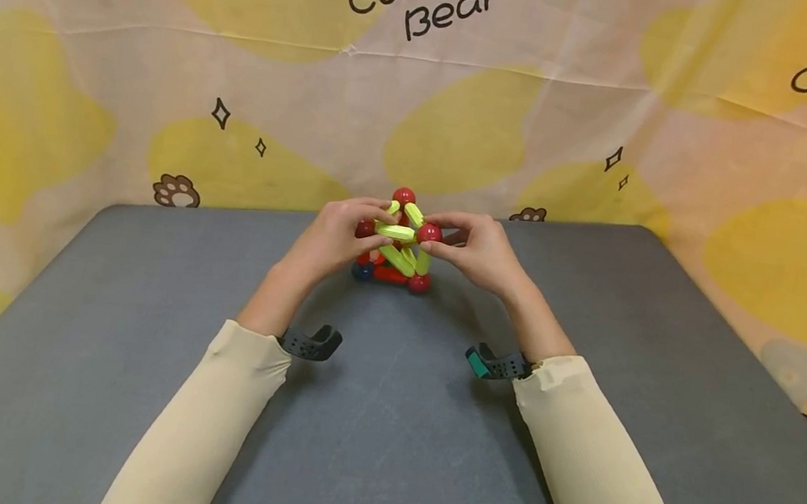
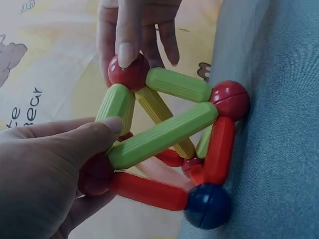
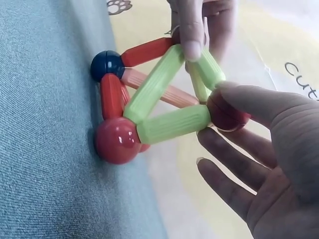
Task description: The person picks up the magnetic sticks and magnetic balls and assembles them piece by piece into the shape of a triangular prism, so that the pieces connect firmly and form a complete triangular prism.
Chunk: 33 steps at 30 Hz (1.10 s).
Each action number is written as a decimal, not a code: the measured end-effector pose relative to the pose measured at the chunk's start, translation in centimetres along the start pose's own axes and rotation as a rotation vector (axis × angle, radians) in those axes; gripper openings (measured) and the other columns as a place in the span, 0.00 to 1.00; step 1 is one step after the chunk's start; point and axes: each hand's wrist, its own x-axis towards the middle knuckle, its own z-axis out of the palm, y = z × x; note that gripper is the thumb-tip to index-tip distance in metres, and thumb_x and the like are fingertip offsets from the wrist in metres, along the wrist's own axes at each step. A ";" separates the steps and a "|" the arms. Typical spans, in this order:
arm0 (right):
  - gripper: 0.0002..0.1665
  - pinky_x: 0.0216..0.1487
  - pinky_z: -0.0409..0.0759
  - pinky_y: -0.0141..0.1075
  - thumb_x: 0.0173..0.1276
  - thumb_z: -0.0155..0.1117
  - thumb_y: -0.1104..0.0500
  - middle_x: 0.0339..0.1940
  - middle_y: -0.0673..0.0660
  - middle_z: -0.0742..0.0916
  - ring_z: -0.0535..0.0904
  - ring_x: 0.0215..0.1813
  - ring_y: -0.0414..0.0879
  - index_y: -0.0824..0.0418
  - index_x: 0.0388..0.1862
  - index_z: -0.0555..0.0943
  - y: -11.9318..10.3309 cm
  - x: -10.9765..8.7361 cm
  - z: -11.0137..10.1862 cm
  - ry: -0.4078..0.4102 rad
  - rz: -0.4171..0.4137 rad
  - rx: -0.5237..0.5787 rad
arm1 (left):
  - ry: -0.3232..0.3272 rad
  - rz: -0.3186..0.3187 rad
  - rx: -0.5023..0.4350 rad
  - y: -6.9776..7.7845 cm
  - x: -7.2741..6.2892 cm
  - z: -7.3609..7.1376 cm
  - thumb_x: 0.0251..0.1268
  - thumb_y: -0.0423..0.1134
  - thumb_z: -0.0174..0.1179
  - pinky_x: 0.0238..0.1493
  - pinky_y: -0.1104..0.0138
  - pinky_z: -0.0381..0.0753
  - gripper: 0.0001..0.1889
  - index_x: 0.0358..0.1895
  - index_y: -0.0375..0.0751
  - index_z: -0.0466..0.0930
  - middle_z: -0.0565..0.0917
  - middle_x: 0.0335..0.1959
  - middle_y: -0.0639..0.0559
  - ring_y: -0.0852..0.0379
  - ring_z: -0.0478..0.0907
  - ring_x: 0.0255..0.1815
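Observation:
A frame of magnetic rods and balls stands on the table between both hands. My left hand pinches a red ball at the frame's left upper corner, its thumb against a green rod. At the right upper corner my right hand grips another red ball between thumb and fingers. One level green rod spans the two held balls. A red ball tops the back. Below, red rods meet a dark blue ball, beside a lower red ball. Fingers partly hide the back.
The grey table stretches out on every side of the frame. Behind it hangs a pale cloth with yellow patches and lettering. A dark strap is on the left wrist, and another strap on the right.

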 end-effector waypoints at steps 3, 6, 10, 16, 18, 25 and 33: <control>0.24 0.48 0.86 0.46 0.67 0.72 0.52 0.55 0.57 0.89 0.88 0.49 0.53 0.55 0.61 0.83 -0.2 0.0 0.1 -0.008 -0.004 0.003 | -0.014 -0.004 0.014 0.2 0.0 -0.1 0.62 0.35 0.71 0.70 0.51 0.75 0.16 0.53 0.36 0.86 0.81 0.65 0.40 0.41 0.78 0.67; 0.24 0.49 0.86 0.46 0.67 0.72 0.52 0.55 0.57 0.89 0.88 0.50 0.53 0.55 0.62 0.83 -0.3 0.0 0.1 -0.008 0.000 0.004 | -0.027 -0.005 0.042 0.4 0.0 -0.2 0.62 0.35 0.71 0.69 0.52 0.76 0.17 0.54 0.37 0.86 0.82 0.64 0.40 0.42 0.78 0.66; 0.25 0.52 0.86 0.49 0.68 0.71 0.53 0.58 0.57 0.88 0.87 0.53 0.55 0.54 0.64 0.82 -0.2 -0.1 0.1 -0.006 0.016 -0.001 | -0.052 -0.002 0.066 0.6 0.0 -0.5 0.63 0.36 0.71 0.69 0.52 0.76 0.17 0.54 0.37 0.86 0.82 0.63 0.40 0.43 0.78 0.65; 0.27 0.54 0.85 0.50 0.70 0.69 0.53 0.62 0.57 0.86 0.85 0.57 0.57 0.52 0.67 0.79 0.0 -0.3 0.2 0.003 0.049 -0.021 | -0.111 -0.013 0.050 0.3 -0.2 -1.1 0.63 0.39 0.71 0.71 0.51 0.74 0.19 0.56 0.38 0.85 0.81 0.65 0.41 0.43 0.76 0.67; 0.27 0.54 0.85 0.51 0.70 0.69 0.52 0.61 0.56 0.86 0.85 0.57 0.57 0.51 0.67 0.79 0.0 -0.4 0.2 0.005 0.057 -0.025 | -0.132 -0.024 0.048 0.1 -0.4 -1.2 0.62 0.41 0.72 0.70 0.51 0.74 0.21 0.58 0.39 0.84 0.79 0.66 0.42 0.43 0.75 0.68; 0.26 0.53 0.85 0.51 0.71 0.69 0.50 0.62 0.55 0.86 0.86 0.56 0.56 0.50 0.66 0.80 0.1 -0.4 0.7 0.035 0.069 -0.016 | -0.142 -0.062 0.051 -0.1 -0.3 -1.1 0.63 0.38 0.71 0.69 0.53 0.75 0.21 0.59 0.39 0.83 0.78 0.68 0.43 0.43 0.75 0.68; 0.26 0.55 0.85 0.51 0.71 0.68 0.52 0.60 0.57 0.86 0.88 0.54 0.56 0.52 0.66 0.80 -0.3 0.1 1.5 0.077 0.074 0.036 | -0.124 -0.064 0.103 -0.2 -0.1 -1.3 0.64 0.37 0.70 0.69 0.52 0.75 0.21 0.60 0.39 0.82 0.78 0.67 0.42 0.42 0.76 0.67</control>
